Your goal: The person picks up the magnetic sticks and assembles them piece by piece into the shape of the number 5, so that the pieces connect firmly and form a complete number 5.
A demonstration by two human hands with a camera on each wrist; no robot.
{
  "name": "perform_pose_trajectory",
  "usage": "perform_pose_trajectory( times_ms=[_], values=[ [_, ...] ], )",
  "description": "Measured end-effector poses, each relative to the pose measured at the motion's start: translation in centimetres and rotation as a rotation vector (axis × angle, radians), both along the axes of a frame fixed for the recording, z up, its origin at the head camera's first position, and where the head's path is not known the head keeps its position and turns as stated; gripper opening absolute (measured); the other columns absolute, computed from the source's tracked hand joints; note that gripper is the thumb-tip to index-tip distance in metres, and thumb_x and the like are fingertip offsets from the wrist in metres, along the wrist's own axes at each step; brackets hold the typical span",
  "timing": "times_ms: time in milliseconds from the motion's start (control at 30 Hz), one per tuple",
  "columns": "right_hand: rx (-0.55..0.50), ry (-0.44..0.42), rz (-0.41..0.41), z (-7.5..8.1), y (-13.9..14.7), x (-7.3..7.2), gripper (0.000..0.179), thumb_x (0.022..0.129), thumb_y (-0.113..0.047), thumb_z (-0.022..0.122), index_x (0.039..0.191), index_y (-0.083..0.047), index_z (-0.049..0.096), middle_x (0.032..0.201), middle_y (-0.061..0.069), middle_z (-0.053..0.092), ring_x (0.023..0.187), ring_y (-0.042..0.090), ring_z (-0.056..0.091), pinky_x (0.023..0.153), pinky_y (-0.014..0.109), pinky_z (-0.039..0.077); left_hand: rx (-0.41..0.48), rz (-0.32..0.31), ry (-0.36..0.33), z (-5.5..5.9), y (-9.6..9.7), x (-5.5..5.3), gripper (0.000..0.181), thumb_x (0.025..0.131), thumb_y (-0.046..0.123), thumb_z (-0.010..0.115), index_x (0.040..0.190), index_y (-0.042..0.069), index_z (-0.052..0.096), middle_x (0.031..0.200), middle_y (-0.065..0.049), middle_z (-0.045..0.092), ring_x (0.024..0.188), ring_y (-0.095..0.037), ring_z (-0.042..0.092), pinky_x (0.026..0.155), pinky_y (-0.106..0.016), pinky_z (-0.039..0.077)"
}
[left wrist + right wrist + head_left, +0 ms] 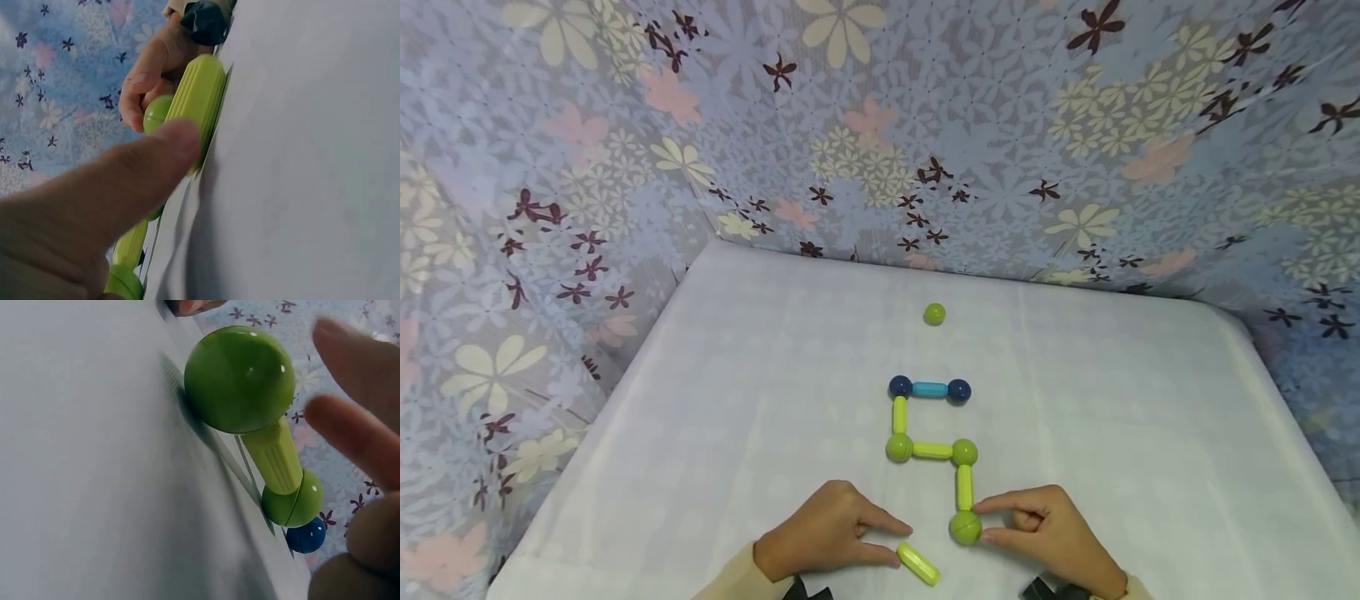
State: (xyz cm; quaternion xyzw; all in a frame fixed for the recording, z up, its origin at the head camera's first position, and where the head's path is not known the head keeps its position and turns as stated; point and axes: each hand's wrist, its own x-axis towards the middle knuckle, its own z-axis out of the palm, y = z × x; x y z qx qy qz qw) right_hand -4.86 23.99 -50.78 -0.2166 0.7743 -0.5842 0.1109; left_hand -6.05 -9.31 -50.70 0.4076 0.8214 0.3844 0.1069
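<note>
A chain of balls and sticks lies on the white cloth in the head view. Its nearest green ball [966, 527] ends a yellow-green stick [965, 487]. My right hand [1051, 529] is just right of that ball, thumb and index finger spread beside it; the right wrist view shows a gap between fingers and ball. A loose ribbed yellow-green stick [918, 564] lies slanted to the left of the ball. My left hand [827, 532] is at its upper-left end, thumb tip right at the stick, index finger stretched out above it.
Farther along the chain come two more green balls, then a dark blue ball [900, 387], a light blue stick [930, 389] and another dark blue ball [958, 392]. A single green ball [934, 314] sits near the far edge. Flowered fabric [865, 167] hangs behind the table.
</note>
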Motion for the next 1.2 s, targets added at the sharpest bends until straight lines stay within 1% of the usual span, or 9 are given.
perform_pose_trajectory(
  times_ms=[133, 267, 367, 467, 533, 600, 700, 967, 1200],
  values=[
    [-0.017, -0.032, 0.073, -0.1, -0.1, -0.1, 0.03, 0.085, -0.01, 0.083, 0.115, -0.011, 0.079, 0.051, 0.003, 0.025, 0.046, 0.006, 0.021, 0.042, 0.019, 0.03, -0.027, -0.008, 0.049, 0.2, 0.3, 0.0, 0.026, 0.088, 0.041, 0.081, 0.111, 0.028, 0.081, 0.055, 0.026, 0.047, 0.05, 0.016, 0.026, 0.05, -0.009, 0.03],
    [0.007, -0.056, 0.086, -0.1, -0.3, -0.1, 0.031, 0.086, -0.015, 0.083, 0.117, -0.012, 0.078, 0.051, 0.004, 0.026, 0.046, 0.004, 0.022, 0.042, 0.019, 0.03, -0.029, -0.004, 0.061, 0.2, 0.4, 0.2, 0.021, 0.089, 0.04, 0.08, 0.106, 0.028, 0.082, 0.055, 0.026, 0.048, 0.05, 0.017, 0.026, 0.049, -0.008, 0.029],
    [0.048, -0.067, 0.059, -0.1, -0.4, 0.0, 0.031, 0.086, -0.021, 0.084, 0.116, -0.015, 0.078, 0.052, 0.003, 0.027, 0.047, 0.002, 0.023, 0.042, 0.019, 0.03, 0.006, 0.034, 0.042, 0.0, 0.5, 0.3, 0.02, 0.089, 0.039, 0.081, 0.103, 0.026, 0.083, 0.057, 0.025, 0.053, 0.049, 0.017, 0.027, 0.048, -0.009, 0.029],
    [0.086, -0.076, 0.031, 0.0, -0.3, 0.0, 0.032, 0.085, -0.025, 0.085, 0.116, -0.018, 0.079, 0.053, -0.001, 0.028, 0.048, 0.0, 0.025, 0.042, 0.02, 0.031, 0.057, 0.101, 0.022, -0.2, 0.6, 0.2, 0.02, 0.089, 0.039, 0.081, 0.102, 0.025, 0.083, 0.054, 0.023, 0.053, 0.048, 0.017, 0.025, 0.046, -0.009, 0.028],
    [0.093, -0.072, 0.029, -0.1, -0.3, 0.0, 0.031, 0.085, -0.025, 0.085, 0.115, -0.019, 0.079, 0.053, -0.001, 0.028, 0.048, -0.001, 0.025, 0.043, 0.02, 0.032, 0.091, 0.142, 0.019, -0.3, 0.8, 0.2, 0.019, 0.089, 0.039, 0.081, 0.101, 0.024, 0.083, 0.052, 0.023, 0.05, 0.047, 0.017, 0.023, 0.045, -0.01, 0.028],
    [0.083, -0.059, 0.039, -0.1, -0.3, 0.0, 0.031, 0.086, -0.023, 0.084, 0.115, -0.017, 0.079, 0.052, 0.0, 0.029, 0.049, -0.001, 0.025, 0.043, 0.02, 0.033, 0.121, 0.177, 0.027, -0.3, 0.8, 0.1, 0.019, 0.089, 0.038, 0.081, 0.1, 0.023, 0.083, 0.048, 0.022, 0.041, 0.047, 0.016, 0.021, 0.044, -0.01, 0.026],
    [0.068, -0.033, 0.051, -0.2, -0.3, 0.0, 0.03, 0.086, -0.021, 0.084, 0.115, -0.015, 0.079, 0.052, 0.003, 0.029, 0.049, -0.001, 0.025, 0.043, 0.019, 0.033, 0.15, 0.203, 0.029, -0.5, 1.1, 0.1, 0.02, 0.089, 0.038, 0.081, 0.099, 0.021, 0.083, 0.048, 0.022, 0.036, 0.047, 0.015, 0.019, 0.044, -0.01, 0.024],
    [0.067, -0.017, 0.042, -0.1, -0.2, 0.0, 0.029, 0.085, -0.02, 0.084, 0.113, -0.015, 0.08, 0.052, 0.003, 0.029, 0.05, -0.003, 0.025, 0.043, 0.018, 0.031, 0.162, 0.215, 0.011, -0.9, 2.0, -0.1, 0.022, 0.088, 0.041, 0.081, 0.099, 0.022, 0.083, 0.049, 0.021, 0.037, 0.047, 0.014, 0.02, 0.043, -0.011, 0.024],
    [0.084, -0.022, 0.035, -0.1, -0.2, -0.2, 0.028, 0.085, -0.023, 0.085, 0.112, -0.017, 0.08, 0.052, 0.002, 0.03, 0.05, -0.004, 0.026, 0.043, 0.018, 0.031, 0.145, 0.221, -0.003, -0.7, 2.0, -0.2, 0.022, 0.088, 0.041, 0.081, 0.098, 0.022, 0.083, 0.049, 0.022, 0.037, 0.046, 0.013, 0.021, 0.044, -0.011, 0.025]
  ],
)
